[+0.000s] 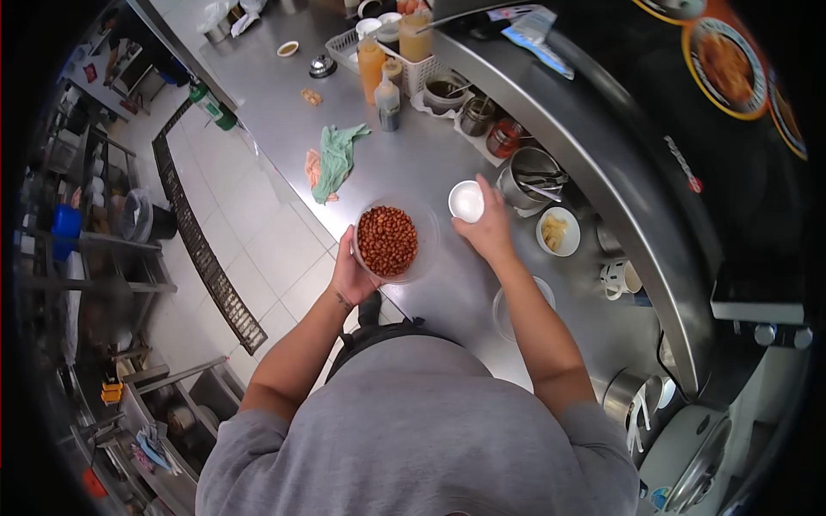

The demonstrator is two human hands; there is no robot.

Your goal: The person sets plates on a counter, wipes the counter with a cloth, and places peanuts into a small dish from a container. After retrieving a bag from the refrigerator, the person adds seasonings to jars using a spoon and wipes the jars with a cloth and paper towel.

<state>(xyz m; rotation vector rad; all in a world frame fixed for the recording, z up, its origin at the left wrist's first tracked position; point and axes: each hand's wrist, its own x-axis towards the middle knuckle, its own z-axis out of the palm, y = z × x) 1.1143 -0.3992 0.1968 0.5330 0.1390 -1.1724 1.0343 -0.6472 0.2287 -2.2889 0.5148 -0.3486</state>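
My left hand is wrapped round the side of a clear round tub at the counter's front edge. Reddish-brown beans or nuts fill much of the tub. To its right, my right hand grips a small white cup between thumb and fingers; its inside looks white. Beneath my right forearm, partly hidden by it, lies a clear round lid or container. A white bowl with pale yellow pieces stands right of my right hand, near a metal pot with utensils.
A green cloth lies beyond the tub on the steel counter. Sauce bottles, jars and a white basket line the back. A patterned mug stands at the right. A black floor grate runs along the left.
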